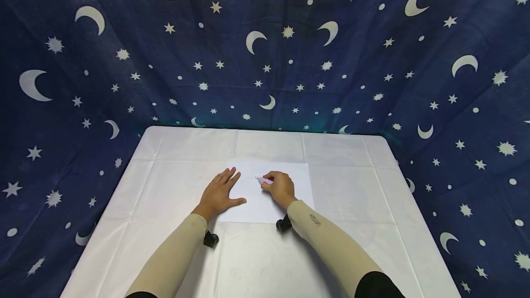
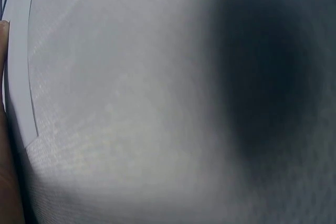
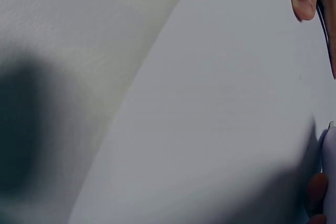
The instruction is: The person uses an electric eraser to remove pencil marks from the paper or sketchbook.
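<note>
A white sheet of paper [image 1: 299, 183] lies flat on the white-covered table. My left hand [image 1: 220, 194] rests at the sheet's left edge, fingers straight and spread, thumb reaching across the paper. Over the middle of the sheet, my right hand [image 1: 281, 189] grips a slim lavender pen-shaped tool [image 1: 264, 180] with its tip pointing left, close to the paper. The right wrist view shows the lavender tool [image 3: 329, 153] at the right edge, its small pale tip by the sheet. Its exact kind I cannot tell. Most of its body is hidden by the curled fingers.
A white cloth [image 1: 186, 146] with fold creases covers the table. Behind and at the sides hangs a dark blue curtain [image 1: 232, 100] with moons and stars. Small black wrist cameras [image 1: 211, 240] sit close above the cloth.
</note>
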Demonstrator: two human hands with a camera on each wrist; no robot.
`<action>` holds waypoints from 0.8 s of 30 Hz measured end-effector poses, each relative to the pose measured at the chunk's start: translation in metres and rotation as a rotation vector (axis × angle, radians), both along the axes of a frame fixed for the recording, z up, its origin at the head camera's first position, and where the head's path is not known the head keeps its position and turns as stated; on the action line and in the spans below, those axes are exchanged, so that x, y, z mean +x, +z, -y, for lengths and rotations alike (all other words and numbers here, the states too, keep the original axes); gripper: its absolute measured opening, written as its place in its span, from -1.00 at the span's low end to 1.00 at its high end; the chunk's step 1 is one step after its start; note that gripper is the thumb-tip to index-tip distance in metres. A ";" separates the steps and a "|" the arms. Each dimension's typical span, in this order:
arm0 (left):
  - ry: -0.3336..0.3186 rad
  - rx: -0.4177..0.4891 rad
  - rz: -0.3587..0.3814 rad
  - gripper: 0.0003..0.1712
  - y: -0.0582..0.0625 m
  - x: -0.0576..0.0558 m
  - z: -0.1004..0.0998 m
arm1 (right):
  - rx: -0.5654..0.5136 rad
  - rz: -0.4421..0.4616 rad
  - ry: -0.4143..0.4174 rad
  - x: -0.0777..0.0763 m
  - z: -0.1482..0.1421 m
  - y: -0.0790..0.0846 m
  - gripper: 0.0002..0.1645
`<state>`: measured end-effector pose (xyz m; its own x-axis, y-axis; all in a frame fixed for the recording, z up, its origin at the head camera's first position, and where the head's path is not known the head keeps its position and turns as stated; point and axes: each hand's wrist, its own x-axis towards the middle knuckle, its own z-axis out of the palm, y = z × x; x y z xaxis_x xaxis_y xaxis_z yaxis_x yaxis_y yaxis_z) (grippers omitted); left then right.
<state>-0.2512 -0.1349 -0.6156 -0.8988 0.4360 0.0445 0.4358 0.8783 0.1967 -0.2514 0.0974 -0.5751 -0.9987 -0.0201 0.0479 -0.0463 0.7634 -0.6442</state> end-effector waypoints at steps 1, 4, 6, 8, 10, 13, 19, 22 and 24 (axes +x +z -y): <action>0.000 0.002 0.001 0.15 0.000 0.000 0.000 | 0.000 0.002 0.002 0.000 0.002 0.000 -0.76; 0.008 0.014 0.011 0.15 0.002 0.001 -0.001 | -0.002 0.009 0.018 -0.001 0.006 0.000 -0.76; 0.010 0.018 0.014 0.14 0.003 0.002 -0.001 | 0.004 0.010 0.031 -0.001 0.009 0.000 -0.75; 0.012 0.013 0.014 0.14 0.004 0.002 -0.001 | 0.005 0.011 0.037 -0.001 0.010 0.001 -0.74; 0.011 0.004 0.012 0.14 0.004 0.001 -0.001 | 0.005 0.010 0.034 0.000 0.009 0.002 -0.74; 0.013 -0.011 0.011 0.15 0.004 0.001 -0.001 | 0.001 -0.004 0.021 0.001 0.003 0.002 -0.75; 0.011 -0.012 0.026 0.15 0.006 0.001 0.000 | 0.013 -0.020 -0.027 0.002 -0.011 0.001 -0.74; 0.007 -0.005 0.023 0.15 0.007 0.001 -0.001 | 0.016 -0.018 -0.036 0.003 -0.014 0.001 -0.74; 0.005 -0.002 0.022 0.15 0.006 0.002 -0.002 | 0.015 -0.016 -0.034 0.003 -0.014 0.001 -0.75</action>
<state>-0.2497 -0.1333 -0.6096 -0.9017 0.4318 0.0240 0.4272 0.8808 0.2043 -0.2481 0.1112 -0.5740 -0.9979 0.0128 0.0638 -0.0305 0.7745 -0.6319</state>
